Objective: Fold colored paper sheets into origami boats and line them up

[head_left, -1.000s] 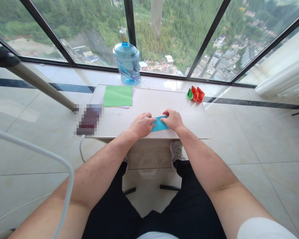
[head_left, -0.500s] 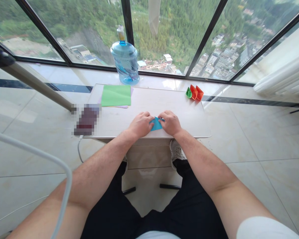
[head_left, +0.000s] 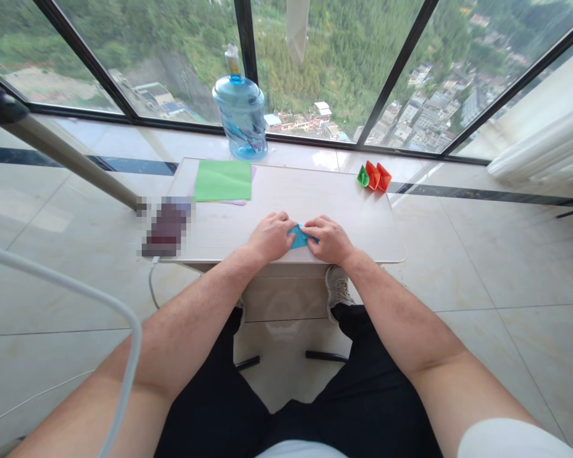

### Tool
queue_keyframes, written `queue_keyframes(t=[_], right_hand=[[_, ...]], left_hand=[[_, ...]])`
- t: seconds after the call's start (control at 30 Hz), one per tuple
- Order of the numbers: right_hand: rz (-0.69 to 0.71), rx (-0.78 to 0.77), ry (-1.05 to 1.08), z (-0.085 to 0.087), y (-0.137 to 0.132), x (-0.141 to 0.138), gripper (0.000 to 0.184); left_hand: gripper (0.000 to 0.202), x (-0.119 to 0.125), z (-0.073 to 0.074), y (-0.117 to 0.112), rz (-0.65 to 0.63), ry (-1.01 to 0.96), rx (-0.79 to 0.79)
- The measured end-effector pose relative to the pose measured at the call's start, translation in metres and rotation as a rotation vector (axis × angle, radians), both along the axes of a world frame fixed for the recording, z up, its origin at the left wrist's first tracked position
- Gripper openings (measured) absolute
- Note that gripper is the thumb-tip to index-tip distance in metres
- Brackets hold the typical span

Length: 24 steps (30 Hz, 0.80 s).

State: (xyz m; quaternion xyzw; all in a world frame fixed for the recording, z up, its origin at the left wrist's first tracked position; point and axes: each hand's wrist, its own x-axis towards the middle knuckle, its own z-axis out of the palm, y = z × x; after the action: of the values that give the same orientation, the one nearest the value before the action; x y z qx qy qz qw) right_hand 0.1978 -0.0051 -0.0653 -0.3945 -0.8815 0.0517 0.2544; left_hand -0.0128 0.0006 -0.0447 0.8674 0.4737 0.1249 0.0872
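Observation:
A small folded piece of blue paper [head_left: 298, 238] lies near the front edge of the white table [head_left: 229, 235]. My left hand [head_left: 273, 236] grips its left side, with thumb and fingers closed on it. On the right side, my right hand [head_left: 326, 238] pinches the paper, its index finger stretched across a folded flap. Both hands rest low at the tabletop and cover the paper's two ends, so only the middle shows.
Green paper sheets [head_left: 223, 180] lie stacked at the back left. Folded red paper pieces [head_left: 378, 177] and a green one [head_left: 362, 177] stand at the back right. A blurred dark object [head_left: 166, 229] with a cable is at the left edge. Behind stands a water jug [head_left: 241, 117].
My right hand has shifted slightly, its index finger now reaching further left over the blue paper. The left hand stays almost where it was.

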Motion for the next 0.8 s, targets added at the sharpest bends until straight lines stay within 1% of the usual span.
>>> queue_keyframes(t=[0.17, 0.3, 0.5, 0.8], right_hand=[[0.030, 0.014, 0.008, 0.0021, -0.0013, 0.0024, 0.026], [0.025, 0.001, 0.012, 0.0030, -0.0008, 0.0025, 0.022], [0.034, 0.014, 0.029, 0.0017, -0.0003, 0.0028, 0.021], [0.045, 0.026, 0.006, 0.0040, -0.0005, 0.0026, 0.019]], left_hand=[[0.036, -0.0003, 0.0002, 0.0004, -0.001, -0.006, 0.000], [0.036, -0.0005, 0.0002, 0.0004, 0.001, -0.016, 0.002], [0.033, -0.0004, -0.0010, 0.0004, 0.005, -0.032, 0.006], [0.033, -0.0013, -0.0043, 0.0018, -0.015, -0.023, 0.024]])
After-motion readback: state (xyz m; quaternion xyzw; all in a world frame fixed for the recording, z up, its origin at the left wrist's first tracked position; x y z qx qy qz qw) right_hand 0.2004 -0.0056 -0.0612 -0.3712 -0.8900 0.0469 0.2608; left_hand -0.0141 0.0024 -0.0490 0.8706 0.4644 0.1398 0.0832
